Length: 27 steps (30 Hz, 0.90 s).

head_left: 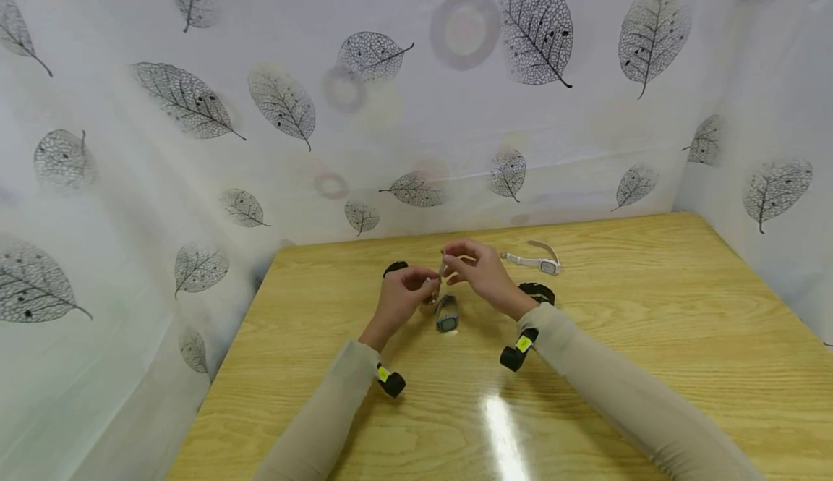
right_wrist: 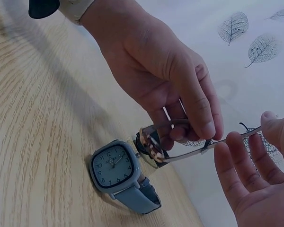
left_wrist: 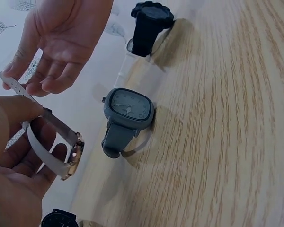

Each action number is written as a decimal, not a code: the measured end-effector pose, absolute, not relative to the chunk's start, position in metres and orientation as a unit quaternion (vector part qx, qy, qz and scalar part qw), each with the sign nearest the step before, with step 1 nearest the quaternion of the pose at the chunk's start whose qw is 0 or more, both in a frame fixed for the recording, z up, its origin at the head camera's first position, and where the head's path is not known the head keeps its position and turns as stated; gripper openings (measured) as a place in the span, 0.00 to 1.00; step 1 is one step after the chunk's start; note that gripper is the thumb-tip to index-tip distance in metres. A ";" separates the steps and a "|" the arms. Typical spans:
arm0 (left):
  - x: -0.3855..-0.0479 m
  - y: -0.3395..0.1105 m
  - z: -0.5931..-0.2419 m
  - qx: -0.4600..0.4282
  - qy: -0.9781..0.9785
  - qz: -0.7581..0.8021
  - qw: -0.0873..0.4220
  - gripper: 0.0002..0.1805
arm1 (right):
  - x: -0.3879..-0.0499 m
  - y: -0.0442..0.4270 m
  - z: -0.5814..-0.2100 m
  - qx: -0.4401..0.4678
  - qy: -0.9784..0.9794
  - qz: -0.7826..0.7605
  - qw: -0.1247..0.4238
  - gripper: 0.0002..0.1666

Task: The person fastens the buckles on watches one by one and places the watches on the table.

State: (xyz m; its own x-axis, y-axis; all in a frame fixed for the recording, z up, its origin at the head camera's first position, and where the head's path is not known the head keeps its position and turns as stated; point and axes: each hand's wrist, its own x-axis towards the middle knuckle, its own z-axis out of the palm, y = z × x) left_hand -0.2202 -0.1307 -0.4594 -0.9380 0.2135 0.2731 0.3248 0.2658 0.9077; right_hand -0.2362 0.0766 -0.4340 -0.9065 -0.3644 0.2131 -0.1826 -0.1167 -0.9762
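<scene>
Both hands hold a wristwatch with a pale strap [left_wrist: 43, 151] and a gold-toned case [left_wrist: 75, 158], raised above the table. My left hand [head_left: 403, 296] pinches the strap near its buckle, and the case hangs below those fingers. With thumb and fingertips, my right hand [head_left: 478, 271] pinches the strap's free end [left_wrist: 18, 86]. The strap forms a loop in both wrist views; the dial faces away and cannot be read. Just below the hands, a grey-blue watch [head_left: 447, 315] with a rounded square face [right_wrist: 114, 165] stands on the table, its strap curved behind it.
A white watch [head_left: 549, 267] lies behind the right hand on the wooden table [head_left: 651, 322]. One black watch [head_left: 537, 291] is partly hidden by the right wrist, another black watch [head_left: 395, 267] by the left hand. Leaf-patterned curtains [head_left: 455, 105] enclose the back and sides.
</scene>
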 end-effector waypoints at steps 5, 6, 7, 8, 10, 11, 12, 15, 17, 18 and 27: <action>-0.219 -0.131 -0.459 -0.163 -0.797 -0.579 0.054 0.07 | -0.237 0.076 -0.436 -0.206 0.668 -0.712 0.061 0.14; -0.219 -0.131 -0.459 -0.162 -0.796 -0.581 0.053 0.07 | -0.237 0.075 -0.437 -0.205 0.668 -0.712 0.061 0.14; -0.218 -0.131 -0.459 -0.160 -0.793 -0.586 0.050 0.08 | -0.237 0.075 -0.437 -0.205 0.668 -0.712 0.061 0.14; -0.218 -0.131 -0.459 -0.159 -0.790 -0.591 0.047 0.08 | -0.237 0.074 -0.437 -0.205 0.668 -0.713 0.061 0.14; -0.218 -0.130 -0.459 -0.158 -0.783 -0.600 0.044 0.10 | -0.237 0.073 -0.438 -0.207 0.665 -0.715 0.060 0.14; -0.218 -0.130 -0.459 -0.158 -0.779 -0.606 0.042 0.11 | -0.237 0.073 -0.438 -0.208 0.664 -0.715 0.059 0.14; -0.218 -0.130 -0.459 -0.158 -0.775 -0.611 0.040 0.12 | -0.236 0.073 -0.438 -0.210 0.664 -0.715 0.059 0.14; -0.220 -0.129 -0.460 -0.158 -0.767 -0.621 0.040 0.14 | -0.237 0.073 -0.441 -0.215 0.662 -0.715 0.062 0.14; -0.220 -0.129 -0.460 -0.156 -0.764 -0.625 0.038 0.14 | -0.237 0.073 -0.443 -0.216 0.662 -0.715 0.065 0.14; -0.220 -0.129 -0.459 -0.155 -0.763 -0.627 0.036 0.14 | -0.237 0.073 -0.443 -0.217 0.662 -0.714 0.067 0.14; -0.206 -0.127 -0.437 -0.155 -0.756 -0.636 0.022 0.14 | -0.236 0.075 -0.444 -0.212 0.660 -0.717 0.068 0.16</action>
